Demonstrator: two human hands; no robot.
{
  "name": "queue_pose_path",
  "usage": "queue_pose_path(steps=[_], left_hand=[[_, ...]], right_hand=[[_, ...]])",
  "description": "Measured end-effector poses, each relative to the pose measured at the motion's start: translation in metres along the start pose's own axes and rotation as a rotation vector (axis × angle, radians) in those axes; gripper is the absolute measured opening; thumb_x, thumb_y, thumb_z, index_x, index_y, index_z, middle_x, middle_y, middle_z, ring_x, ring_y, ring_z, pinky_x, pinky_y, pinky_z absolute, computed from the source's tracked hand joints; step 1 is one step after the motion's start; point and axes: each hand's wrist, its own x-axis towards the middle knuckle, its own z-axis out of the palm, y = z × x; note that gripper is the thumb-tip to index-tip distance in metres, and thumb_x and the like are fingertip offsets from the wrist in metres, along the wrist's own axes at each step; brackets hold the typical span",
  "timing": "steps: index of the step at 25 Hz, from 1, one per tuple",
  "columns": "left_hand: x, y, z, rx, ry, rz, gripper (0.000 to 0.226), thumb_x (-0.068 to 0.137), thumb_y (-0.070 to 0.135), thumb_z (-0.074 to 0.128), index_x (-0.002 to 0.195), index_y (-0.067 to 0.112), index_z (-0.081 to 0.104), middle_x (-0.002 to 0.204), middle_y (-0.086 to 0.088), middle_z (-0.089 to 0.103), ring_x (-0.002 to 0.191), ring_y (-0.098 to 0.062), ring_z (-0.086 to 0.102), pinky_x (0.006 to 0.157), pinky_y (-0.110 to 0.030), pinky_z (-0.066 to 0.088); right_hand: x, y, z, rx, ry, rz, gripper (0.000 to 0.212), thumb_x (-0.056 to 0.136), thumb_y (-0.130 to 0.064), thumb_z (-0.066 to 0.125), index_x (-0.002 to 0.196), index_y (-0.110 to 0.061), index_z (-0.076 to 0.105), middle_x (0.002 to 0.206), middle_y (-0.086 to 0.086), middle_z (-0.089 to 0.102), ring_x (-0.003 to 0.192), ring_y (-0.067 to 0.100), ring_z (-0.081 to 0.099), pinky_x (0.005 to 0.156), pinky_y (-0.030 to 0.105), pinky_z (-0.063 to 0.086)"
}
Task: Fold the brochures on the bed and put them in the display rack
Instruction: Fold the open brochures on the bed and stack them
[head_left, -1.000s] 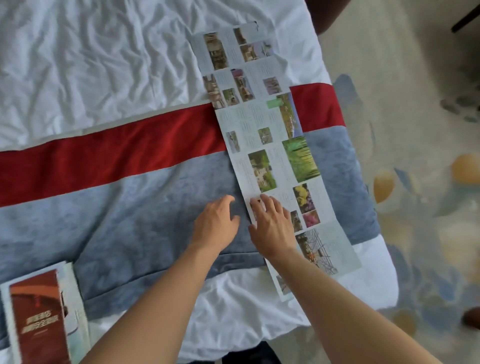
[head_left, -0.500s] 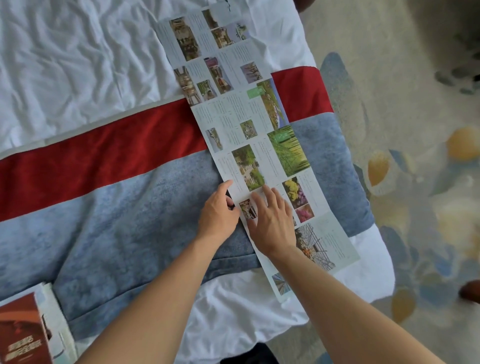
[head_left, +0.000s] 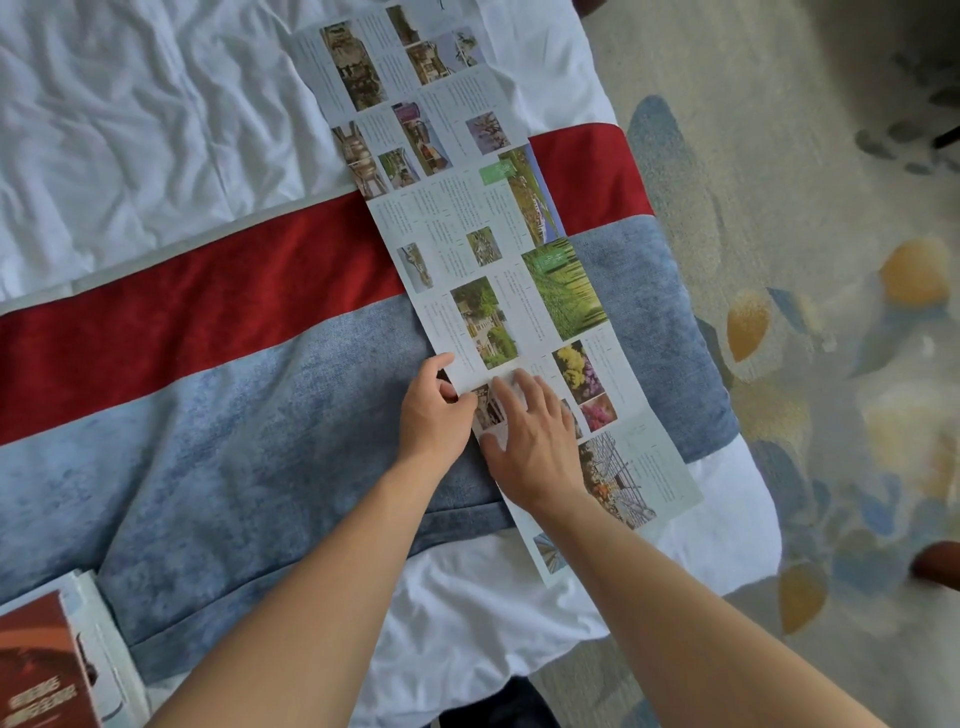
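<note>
Since half a second ago, I see my left hand (head_left: 434, 410) has curled tighter, pinching the left edge of the long unfolded photo-printed paper brochure (head_left: 498, 270). My right hand (head_left: 530, 436) stays flat, fingers spread, pressing it onto the bed's blue-and-red runner (head_left: 234, 415). A folded red-covered brochure (head_left: 41, 670) lies bottom left.

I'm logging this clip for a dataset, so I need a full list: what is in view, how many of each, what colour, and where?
unfolded brochure: one, pale with colour photos, lying lengthwise near the bed's right edge
folded brochures: a stack, red cover on top, bottom left corner
bed runner: one, red and blue bands, across the bed
bed sheet: white, crumpled, under everything
carpet: beige with blue and orange shapes, right
left hand: at the brochure's left edge
right hand: flat on the brochure
</note>
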Motion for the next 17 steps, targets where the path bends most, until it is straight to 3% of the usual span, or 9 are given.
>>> queue_pose_path(steps=[3,7,11,13,17], left_hand=[[0.002,-0.001,0.005,-0.063,-0.025,-0.045,0.05,0.087,0.015,0.068,0.131,0.033,0.052,0.105,0.007,0.062,0.094,-0.01,0.062,0.076,-0.024,0.052],[0.0,-0.003,0.005,0.018,0.001,-0.051,0.041,0.089,0.01,0.064,0.115,0.04,0.052,0.089,0.005,0.063,0.081,-0.014,0.063,0.059,-0.021,0.045],[0.001,-0.011,-0.018,0.253,0.23,-0.046,0.039,0.092,0.008,0.055,0.12,0.033,0.048,0.113,-0.001,0.065,0.097,-0.026,0.064,0.072,-0.039,0.054],[0.004,-0.022,-0.041,0.303,0.352,-0.038,0.038,0.092,0.01,0.057,0.123,0.028,0.044,0.115,-0.003,0.065,0.095,-0.026,0.063,0.063,-0.036,0.048],[0.004,-0.039,-0.068,0.358,0.347,-0.111,0.043,0.091,0.024,0.062,0.127,0.019,0.039,0.11,-0.007,0.066,0.098,-0.028,0.061,0.069,-0.039,0.05]], right_hand=[[-0.001,-0.002,0.001,0.072,-0.014,-0.024,0.061,0.095,-0.028,0.057,0.151,-0.016,0.035,0.159,0.01,0.03,0.147,0.03,0.023,0.12,0.044,0.023],[-0.003,-0.001,0.002,0.103,-0.02,-0.054,0.062,0.094,-0.022,0.06,0.15,-0.012,0.036,0.156,0.012,0.032,0.144,0.03,0.028,0.119,0.04,0.025],[-0.004,0.002,0.005,0.007,-0.012,-0.026,0.065,0.091,-0.026,0.058,0.151,-0.018,0.033,0.158,0.008,0.029,0.146,0.03,0.024,0.118,0.05,0.025],[-0.005,0.004,0.006,-0.032,-0.028,0.058,0.069,0.091,-0.026,0.056,0.153,-0.022,0.026,0.162,0.01,0.021,0.149,0.032,0.017,0.118,0.056,0.024],[-0.003,-0.001,0.005,0.001,-0.023,0.203,0.068,0.088,-0.023,0.057,0.148,-0.025,0.022,0.157,0.014,0.022,0.139,0.037,0.029,0.099,0.056,0.045]])
